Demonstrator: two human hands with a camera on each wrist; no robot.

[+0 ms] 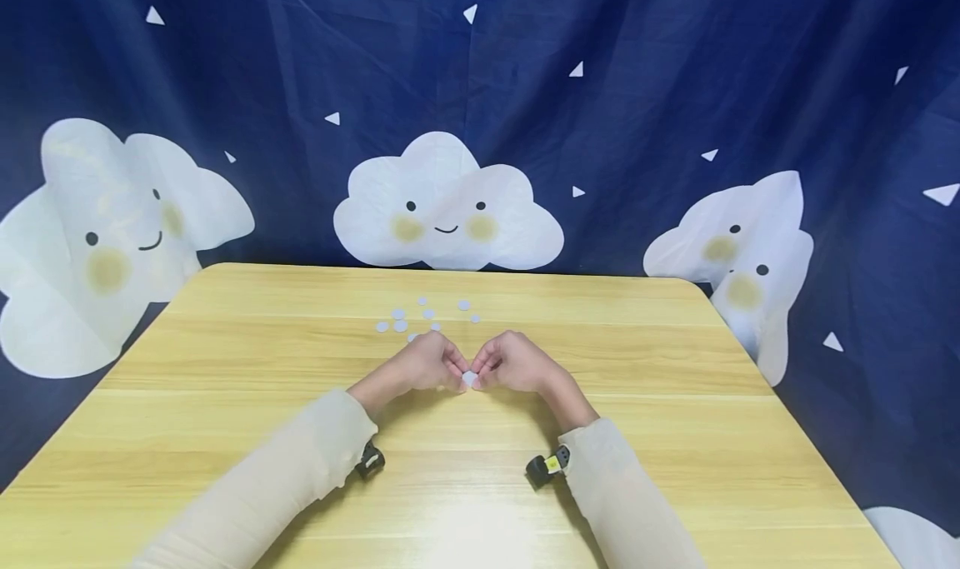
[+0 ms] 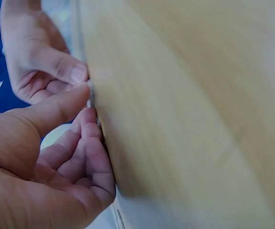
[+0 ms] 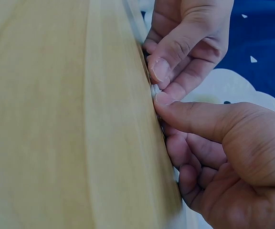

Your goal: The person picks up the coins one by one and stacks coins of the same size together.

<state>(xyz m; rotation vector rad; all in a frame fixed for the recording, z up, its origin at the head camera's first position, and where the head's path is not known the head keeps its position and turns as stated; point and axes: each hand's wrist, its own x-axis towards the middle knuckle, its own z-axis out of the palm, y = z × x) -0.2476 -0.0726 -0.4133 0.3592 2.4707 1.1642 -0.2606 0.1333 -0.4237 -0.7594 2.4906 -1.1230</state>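
Note:
In the head view a small round white disc (image 1: 469, 378) is held low over the table between both hands. My left hand (image 1: 429, 362) pinches its left side with thumb and fingertips. From the other side my right hand (image 1: 519, 361) pinches it too, the other fingers curled. The right wrist view shows the white disc (image 3: 155, 89) edge-on, looking layered, beside the right thumb; whether it is one piece or a stack I cannot tell. Fingers hide most of it in the left wrist view. Beyond the left hand lie several loose white discs (image 1: 399, 326).
The discs are scattered flat on the light wooden table (image 1: 645, 486), between the hands and its far edge. A dark blue curtain (image 1: 615, 19) with white clouds hangs behind. Each wrist carries a small black camera (image 1: 538, 471) below the sleeve.

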